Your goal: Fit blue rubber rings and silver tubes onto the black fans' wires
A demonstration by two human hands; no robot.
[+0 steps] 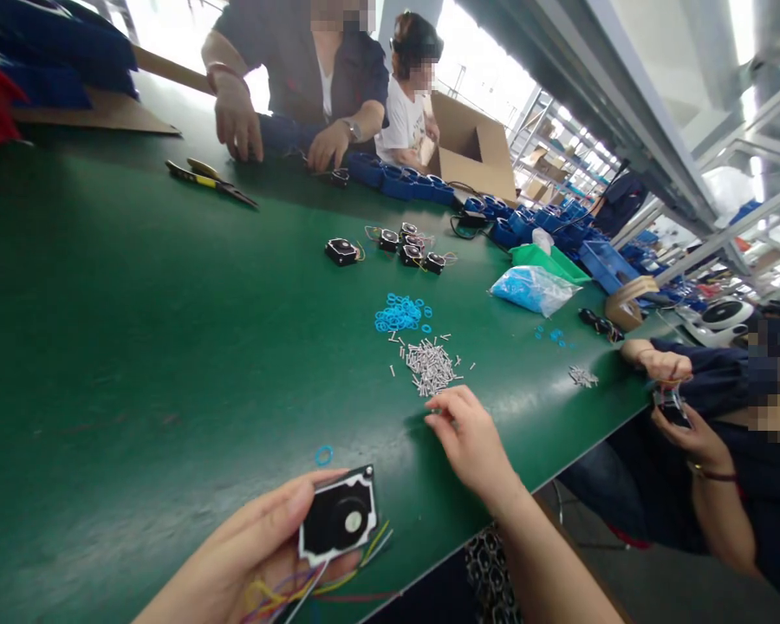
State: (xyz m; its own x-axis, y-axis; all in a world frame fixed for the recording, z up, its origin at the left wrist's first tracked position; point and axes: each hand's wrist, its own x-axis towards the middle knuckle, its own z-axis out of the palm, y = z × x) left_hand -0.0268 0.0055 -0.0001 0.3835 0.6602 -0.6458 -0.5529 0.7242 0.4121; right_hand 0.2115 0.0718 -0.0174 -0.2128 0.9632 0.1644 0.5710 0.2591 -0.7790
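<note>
My left hand (pixel 269 529) is wrapped round a flat black square part (pixel 339 511) with a pale frame-like edge and a round light spot on its face. Yellow, white, red and purple wires (pixel 325 585) trail from its lower side, and a screw head shows at its top corner. My right hand (pixel 468 438) is pinched just in front of a pile of small silver screws (pixel 431 366); what lies between its fingertips is too small to make out. One loose blue rubber ring (pixel 324 455) rests on the table beyond the part. A heap of blue rings (pixel 399 314) sits behind the screws.
On the green table (pixel 169 347) lie several similar black parts (pixel 411 247), pliers (pixel 211 182) and a plastic bag of blue rings (pixel 534 290). Across the table a co-worker's hands (pixel 328 146) handle a part. At right, another co-worker's hands (pixel 695 433) hold a part.
</note>
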